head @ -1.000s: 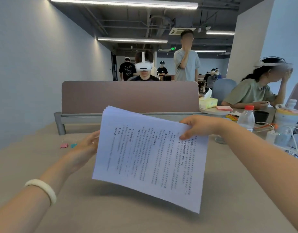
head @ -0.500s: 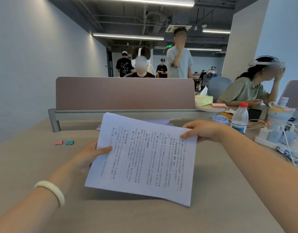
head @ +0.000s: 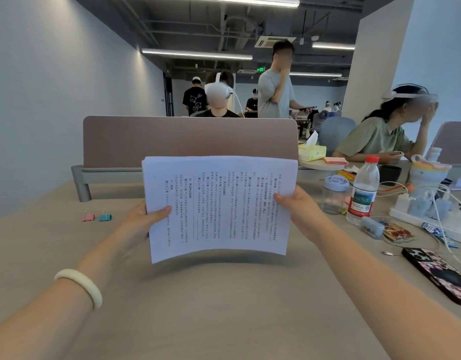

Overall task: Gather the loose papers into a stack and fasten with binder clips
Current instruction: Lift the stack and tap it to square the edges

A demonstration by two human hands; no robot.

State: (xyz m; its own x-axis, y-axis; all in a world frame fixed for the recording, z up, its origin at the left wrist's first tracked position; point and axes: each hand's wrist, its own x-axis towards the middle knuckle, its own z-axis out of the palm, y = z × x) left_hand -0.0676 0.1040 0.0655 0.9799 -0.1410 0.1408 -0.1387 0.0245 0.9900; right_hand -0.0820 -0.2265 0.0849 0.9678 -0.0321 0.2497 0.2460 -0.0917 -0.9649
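Note:
A stack of printed white papers [head: 219,203] stands upright in landscape above the beige table [head: 224,307], its lower edge lifted off the surface. My left hand [head: 143,219] grips the stack's left edge, thumb on the front sheet. My right hand [head: 297,209] grips the right edge the same way. Two small binder clips lie on the table at the left, a pink one [head: 87,216] and a teal one [head: 104,216], well apart from both hands.
A brown divider panel [head: 172,139] runs across the table's far side. To the right stand a water bottle [head: 363,190], a small jar [head: 334,193], a power strip with cables [head: 426,211] and a phone [head: 442,274]. People sit and stand beyond the divider.
The stack has turned from a tilted, slanted hold to square and upright, facing me. My hands shifted to its left and right edges, and it moved toward the table's middle.

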